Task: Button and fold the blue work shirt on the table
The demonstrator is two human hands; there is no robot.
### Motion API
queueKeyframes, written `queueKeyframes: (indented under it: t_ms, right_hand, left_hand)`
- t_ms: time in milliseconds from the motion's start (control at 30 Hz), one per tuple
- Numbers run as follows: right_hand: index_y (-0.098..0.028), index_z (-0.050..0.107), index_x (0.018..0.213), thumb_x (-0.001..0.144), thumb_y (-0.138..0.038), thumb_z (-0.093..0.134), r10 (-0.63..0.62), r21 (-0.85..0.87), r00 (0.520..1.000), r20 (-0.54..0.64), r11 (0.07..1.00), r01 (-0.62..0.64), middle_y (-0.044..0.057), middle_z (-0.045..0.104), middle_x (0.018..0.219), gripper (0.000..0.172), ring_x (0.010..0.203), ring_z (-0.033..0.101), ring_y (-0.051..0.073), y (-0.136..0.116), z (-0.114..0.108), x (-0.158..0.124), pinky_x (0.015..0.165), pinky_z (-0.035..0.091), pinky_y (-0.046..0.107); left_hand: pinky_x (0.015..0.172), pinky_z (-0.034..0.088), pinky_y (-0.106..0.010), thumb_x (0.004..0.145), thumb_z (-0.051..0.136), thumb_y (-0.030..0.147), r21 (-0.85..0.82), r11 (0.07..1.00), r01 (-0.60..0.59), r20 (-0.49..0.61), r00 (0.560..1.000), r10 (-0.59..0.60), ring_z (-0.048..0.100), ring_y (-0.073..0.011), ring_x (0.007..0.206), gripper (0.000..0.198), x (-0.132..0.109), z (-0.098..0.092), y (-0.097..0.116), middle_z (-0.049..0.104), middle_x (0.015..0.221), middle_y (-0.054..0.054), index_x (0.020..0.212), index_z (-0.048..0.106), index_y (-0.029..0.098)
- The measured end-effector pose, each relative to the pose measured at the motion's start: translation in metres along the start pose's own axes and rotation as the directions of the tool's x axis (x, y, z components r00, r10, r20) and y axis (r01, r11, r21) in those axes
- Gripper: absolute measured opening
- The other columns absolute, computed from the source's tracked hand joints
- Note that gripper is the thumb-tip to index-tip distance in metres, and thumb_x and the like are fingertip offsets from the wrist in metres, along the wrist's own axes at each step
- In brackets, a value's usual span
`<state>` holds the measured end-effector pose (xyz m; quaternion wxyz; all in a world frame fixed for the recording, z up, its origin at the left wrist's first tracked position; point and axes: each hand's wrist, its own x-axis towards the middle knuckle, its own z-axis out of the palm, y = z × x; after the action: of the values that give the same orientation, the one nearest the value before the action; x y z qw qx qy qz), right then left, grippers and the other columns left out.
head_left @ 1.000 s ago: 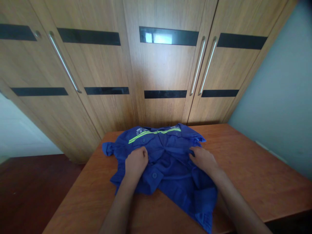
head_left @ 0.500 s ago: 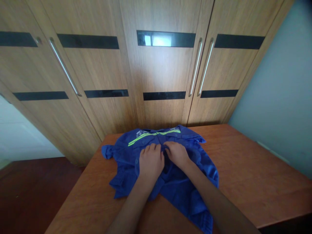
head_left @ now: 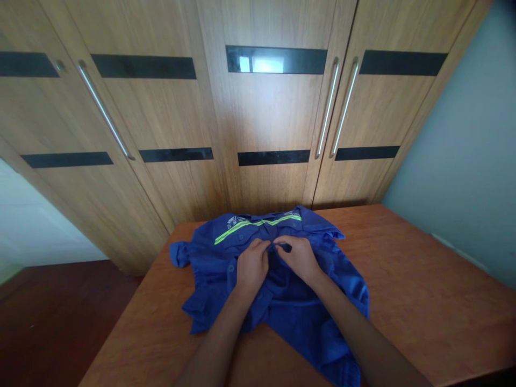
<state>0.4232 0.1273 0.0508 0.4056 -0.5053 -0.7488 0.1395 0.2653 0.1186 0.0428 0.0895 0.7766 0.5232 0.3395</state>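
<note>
A blue work shirt with a yellow-green reflective stripe across its chest lies crumpled on the brown table. Buttons show on its left part, and one sleeve hangs toward me at the lower right. My left hand pinches the front edge of the shirt near its middle. Just beside it, my right hand pinches the same edge between thumb and fingertips. The fingertips of both hands nearly meet. Whether a button sits between them is too small to tell.
The brown wooden table extends to the right of the shirt. Behind it stands a wooden wardrobe with metal handles and dark strips. A pale wall rises on the right. Dark red floor shows at the left.
My left hand has turned and shifted slightly right, its fingers now pinching closer to the right hand's fingertips. The right hand's thumb and finger have come into clearer view. The shirt stays in place.
</note>
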Motion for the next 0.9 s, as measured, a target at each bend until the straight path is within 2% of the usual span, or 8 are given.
queueKeyframes:
  t_ms: [133,267,367,433,600,667,767,900]
  right_hand:
    - [-0.025,0.071,0.096,0.084,-0.016,0.057,-0.006,-0.039,1.000,0.024,0.999,0.007,-0.002,0.075,0.097,0.021,0.093,0.069,0.016,0.000,0.006,-0.001,0.088,0.050,0.027]
    - [-0.024,0.070,0.101,0.086,-0.016,0.055,0.029,-0.152,0.999,0.023,0.988,-0.025,0.004,0.074,0.101,0.023,0.094,0.067,0.019,-0.004,0.011,0.000,0.088,0.049,0.030]
    - [-0.024,0.070,0.101,0.086,-0.014,0.053,0.046,-0.176,0.999,0.017,0.983,-0.042,0.005,0.073,0.101,0.025,0.095,0.066,0.019,-0.009,0.014,0.004,0.089,0.047,0.030]
    - [-0.024,0.070,0.097,0.085,-0.011,0.052,0.044,-0.113,0.999,0.008,0.993,-0.043,0.004,0.073,0.101,0.026,0.096,0.066,0.018,-0.010,0.015,0.006,0.091,0.047,0.029]
    - [-0.020,0.068,0.095,0.081,-0.015,0.052,0.100,0.226,0.994,-0.038,0.970,-0.089,0.004,0.073,0.094,0.022,0.088,0.067,0.017,-0.003,0.018,0.007,0.082,0.051,0.030]
    - [-0.019,0.066,0.098,0.081,-0.019,0.054,0.111,0.241,0.993,-0.039,0.965,-0.099,0.004,0.072,0.094,0.022,0.086,0.067,0.017,0.000,0.017,0.004,0.078,0.052,0.029]
    - [-0.020,0.068,0.094,0.077,-0.022,0.062,0.082,0.195,0.996,-0.035,0.978,-0.074,0.004,0.071,0.092,0.018,0.088,0.066,0.019,0.002,0.014,-0.003,0.080,0.051,0.031]
    - [-0.019,0.071,0.089,0.080,-0.017,0.060,0.025,0.091,1.000,0.006,0.995,-0.025,0.004,0.071,0.087,0.014,0.085,0.065,0.018,0.002,0.006,-0.008,0.082,0.048,0.030]
  left_hand:
    - [0.087,0.047,-0.028,0.084,0.044,0.004,-0.050,0.999,0.015,-0.015,1.000,-0.016,0.062,-0.0175,0.096,0.035,0.002,0.002,-0.003,0.067,0.099,-0.004,0.103,0.068,0.021]
    - [0.086,0.048,-0.029,0.081,0.046,0.004,-0.098,0.995,0.036,-0.005,0.999,-0.036,0.064,-0.0181,0.093,0.033,0.002,0.004,-0.004,0.069,0.095,-0.004,0.097,0.070,0.021]
    - [0.084,0.048,-0.030,0.081,0.048,0.005,-0.136,0.989,0.056,-0.004,0.998,-0.057,0.064,-0.0186,0.092,0.032,0.002,0.005,-0.006,0.070,0.094,-0.004,0.095,0.071,0.021]
    - [0.084,0.048,-0.030,0.081,0.048,0.006,-0.165,0.984,0.068,-0.010,0.997,-0.071,0.064,-0.0185,0.091,0.030,0.002,0.006,-0.008,0.070,0.094,-0.003,0.095,0.071,0.021]
    - [0.085,0.049,-0.030,0.082,0.049,0.008,-0.230,0.969,0.086,-0.037,0.995,-0.097,0.064,-0.0176,0.092,0.029,0.003,0.008,-0.011,0.071,0.095,-0.003,0.097,0.070,0.021]
    - [0.088,0.049,-0.031,0.082,0.050,0.008,-0.242,0.966,0.092,-0.055,0.993,-0.109,0.064,-0.0178,0.094,0.029,0.002,0.008,-0.011,0.071,0.097,-0.004,0.098,0.070,0.020]
    - [0.089,0.049,-0.032,0.081,0.050,0.007,-0.245,0.965,0.091,-0.076,0.991,-0.113,0.064,-0.0181,0.095,0.029,0.001,0.008,-0.010,0.071,0.099,-0.004,0.099,0.070,0.019]
    - [0.089,0.049,-0.031,0.080,0.051,0.005,-0.224,0.973,0.064,-0.075,0.994,-0.083,0.064,-0.0176,0.095,0.030,-0.002,0.008,-0.008,0.071,0.098,-0.004,0.099,0.070,0.020]
